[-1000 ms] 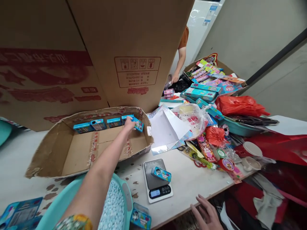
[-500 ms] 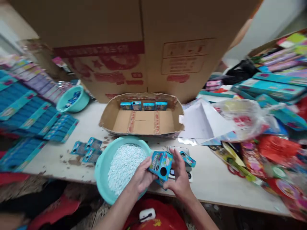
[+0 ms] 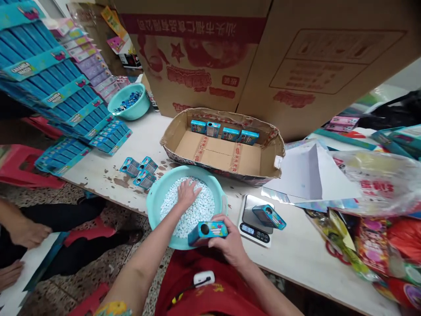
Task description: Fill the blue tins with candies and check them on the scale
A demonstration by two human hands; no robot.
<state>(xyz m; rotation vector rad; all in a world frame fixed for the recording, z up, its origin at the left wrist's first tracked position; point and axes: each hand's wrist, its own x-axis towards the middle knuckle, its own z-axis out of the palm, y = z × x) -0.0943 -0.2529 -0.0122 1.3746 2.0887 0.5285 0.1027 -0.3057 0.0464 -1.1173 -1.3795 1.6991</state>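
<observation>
My left hand [image 3: 188, 193] rests with spread fingers on small white tablets [image 3: 204, 204] that fill a turquoise basin [image 3: 151, 215]. My right hand [image 3: 228, 241] grips a small blue printed box [image 3: 205, 233] at the basin's near right rim, the face with a round black spot turned up. To the right, another blue box [image 3: 269, 216] lies tilted on a digital kitchen scale [image 3: 255, 234] with a lit display. Left of the basin stand a few more blue boxes [image 3: 144, 179].
Behind the basin, a low cardboard tray [image 3: 217, 153] has several blue boxes along its back wall. A tall carton [image 3: 210, 66] rises beyond. Stacked display boxes [image 3: 55, 96] and a small basin [image 3: 133, 112] stand left. Another person's hand [image 3: 28, 230] holds card at lower left.
My left hand has let go of the box and moved left onto the white tablets. My right hand alone now holds the box, lower and nearer me. The camera view has turned left.
</observation>
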